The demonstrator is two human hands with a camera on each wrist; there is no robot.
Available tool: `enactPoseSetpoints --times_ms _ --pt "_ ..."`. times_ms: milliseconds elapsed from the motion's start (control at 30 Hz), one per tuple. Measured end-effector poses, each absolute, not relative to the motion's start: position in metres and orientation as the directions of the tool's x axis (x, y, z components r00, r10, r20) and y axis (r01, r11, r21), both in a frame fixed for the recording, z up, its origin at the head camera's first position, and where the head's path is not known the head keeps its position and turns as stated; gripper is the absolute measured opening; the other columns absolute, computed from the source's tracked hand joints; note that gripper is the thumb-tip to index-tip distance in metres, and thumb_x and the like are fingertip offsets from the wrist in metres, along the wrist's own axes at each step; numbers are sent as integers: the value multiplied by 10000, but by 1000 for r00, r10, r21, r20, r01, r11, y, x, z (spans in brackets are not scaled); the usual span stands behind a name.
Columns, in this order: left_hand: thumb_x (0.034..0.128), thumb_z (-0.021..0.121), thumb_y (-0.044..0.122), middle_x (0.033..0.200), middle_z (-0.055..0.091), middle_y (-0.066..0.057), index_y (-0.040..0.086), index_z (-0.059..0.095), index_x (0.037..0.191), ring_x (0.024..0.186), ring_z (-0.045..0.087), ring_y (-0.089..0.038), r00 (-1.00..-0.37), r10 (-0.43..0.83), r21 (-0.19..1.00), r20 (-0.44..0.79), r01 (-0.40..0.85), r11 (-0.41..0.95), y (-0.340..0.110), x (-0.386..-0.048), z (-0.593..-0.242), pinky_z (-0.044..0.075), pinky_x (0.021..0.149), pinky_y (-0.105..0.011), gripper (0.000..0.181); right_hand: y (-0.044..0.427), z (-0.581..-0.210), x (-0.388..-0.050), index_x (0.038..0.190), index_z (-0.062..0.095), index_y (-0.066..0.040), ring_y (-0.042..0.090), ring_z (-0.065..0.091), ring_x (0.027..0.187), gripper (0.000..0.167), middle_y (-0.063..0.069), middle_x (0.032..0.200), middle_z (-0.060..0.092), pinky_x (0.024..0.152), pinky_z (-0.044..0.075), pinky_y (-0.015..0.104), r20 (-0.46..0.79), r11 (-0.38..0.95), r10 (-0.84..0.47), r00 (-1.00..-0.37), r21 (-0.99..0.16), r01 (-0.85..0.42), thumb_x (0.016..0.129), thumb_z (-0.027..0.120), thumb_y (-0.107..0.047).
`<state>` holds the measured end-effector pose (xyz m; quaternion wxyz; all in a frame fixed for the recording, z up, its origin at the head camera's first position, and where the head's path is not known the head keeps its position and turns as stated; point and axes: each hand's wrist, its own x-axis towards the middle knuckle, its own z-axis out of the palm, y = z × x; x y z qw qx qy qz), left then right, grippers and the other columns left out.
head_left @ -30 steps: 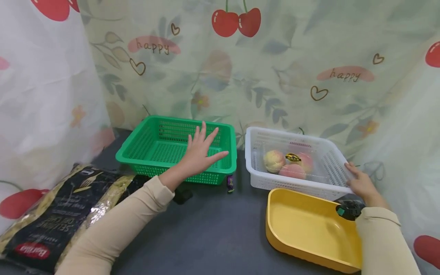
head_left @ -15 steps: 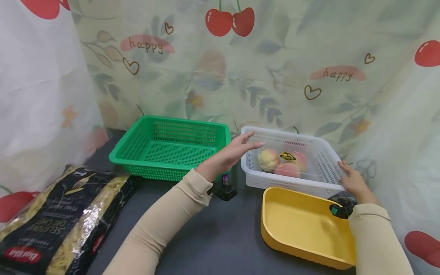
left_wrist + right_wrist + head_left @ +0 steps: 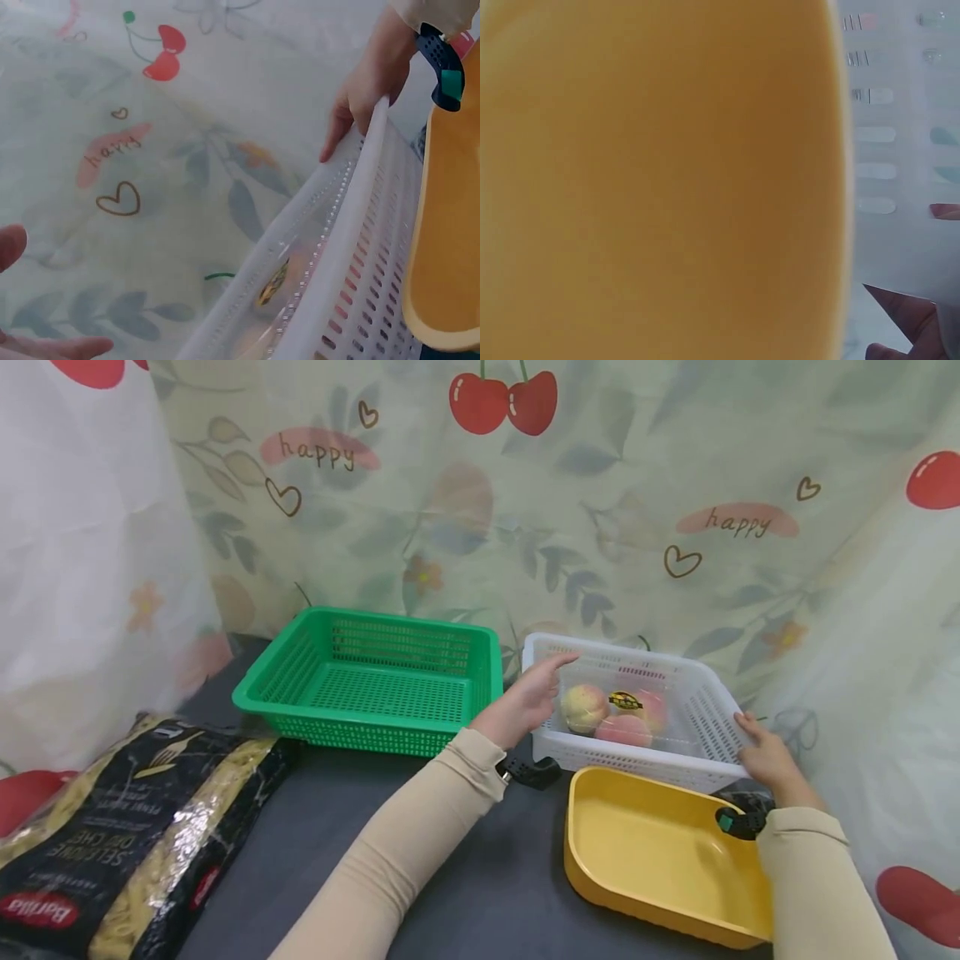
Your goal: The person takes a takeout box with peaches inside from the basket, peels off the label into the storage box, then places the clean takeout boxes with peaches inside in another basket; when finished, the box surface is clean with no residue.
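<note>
Dark worktop [image 3: 502, 893] up front, black pasta bag [image 3: 127, 835] lying at left, yellow tray [image 3: 660, 860] at right. White basket [image 3: 630, 763] sits just behind the tray, peach-like fruits [image 3: 585, 708] inside under what looks like clear wrap with a label. Right hand [image 3: 772, 760] grips the basket's right end, fingers clamped on the rim. Left hand [image 3: 528, 697] is at the left end, thumb and fingers apart; whether they touch the rim, cannot tell. Handling, judged by eye: basket seems thin plastic, light, fairly stiff with slight flex, smooth rim maybe slippery. Best hold is both end rims, level, since the load could slide. Fruit probably soft and easily bruised, so no pressing on it. Green basket [image 3: 360, 731] stands left of the white one, slightly apart. Patterned curtain [image 3: 585, 485] hangs behind everything.
</note>
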<state>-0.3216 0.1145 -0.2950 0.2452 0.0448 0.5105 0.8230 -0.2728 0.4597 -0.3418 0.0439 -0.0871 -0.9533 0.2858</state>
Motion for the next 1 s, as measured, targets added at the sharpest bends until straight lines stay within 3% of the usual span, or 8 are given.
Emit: enactPoseSetpoints --times_ms 167,267,400,500,667,800,867,1000 --pt "923 512 314 1554 66 -120 135 216 1463 1448 -2 -285 -884 396 791 -247 -420 -445 124 -333 -303 34 1192 -413 641 459 -338 -272 1451 76 -9 562 115 1327 687 210 1527 -60 1037 200 674 28 816 197 -980 -560 148 824 352 44" --pt "913 498 321 1517 207 -124 119 318 1394 1427 142 -275 -861 410 752 -301 -479 -454 130 -339 -310 122 1180 -429 552 461 -338 -274 1454 66 -19 561 113 1328 681 199 1530 -73 1040 187 681 19 814 199 -980 -560 155 837 347 40" --pt "892 499 326 1383 407 -106 108 473 1220 1277 380 -268 -850 380 772 -365 -504 -388 142 -343 -315 251 1121 -465 395 465 -338 -274 1456 60 -27 563 109 1328 678 197 1529 -80 1040 186 683 14 815 203 -979 -556 161 845 347 35" --pt "854 572 350 1415 370 -105 101 466 1273 1293 357 -277 -873 294 806 -389 -477 -349 155 -358 -329 243 1119 -488 499 466 -339 -273 1457 61 -41 544 62 1347 684 179 1531 -83 1060 144 678 18 807 205 -979 -569 159 840 347 32" --pt "773 682 402 1462 329 -83 113 468 1290 1335 301 -288 -903 189 831 -386 -429 -353 192 -428 -394 271 1106 -468 630 464 -344 -273 1463 73 -64 497 1 1374 693 137 1541 -84 1090 81 656 25 790 219 -975 -592 162 829 336 32" --pt "793 660 334 1350 394 -77 77 408 1308 1181 410 -264 -904 93 836 -417 -422 -351 205 -448 -416 379 1011 -411 628 459 -345 -272 1457 71 -31 519 7 1364 684 185 1530 -85 1079 85 669 12 794 200 -980 -588 155 833 343 42" --pt "776 653 299 1189 463 -93 49 448 1213 1013 469 -258 -904 54 839 -425 -415 -350 206 -446 -416 448 872 -362 544 457 -344 -271 1456 71 -32 528 27 1358 678 190 1529 -81 1074 99 673 5 795 203 -979 -585 162 841 347 40" --pt "773 650 235 1028 503 -68 73 518 1071 892 490 -239 -897 45 821 -440 -422 -384 203 -437 -407 473 765 -326 364 456 -342 -271 1459 55 -48 538 51 1352 672 184 1529 -91 1064 129 680 -7 795 214 -977 -579 178 857 341 32"
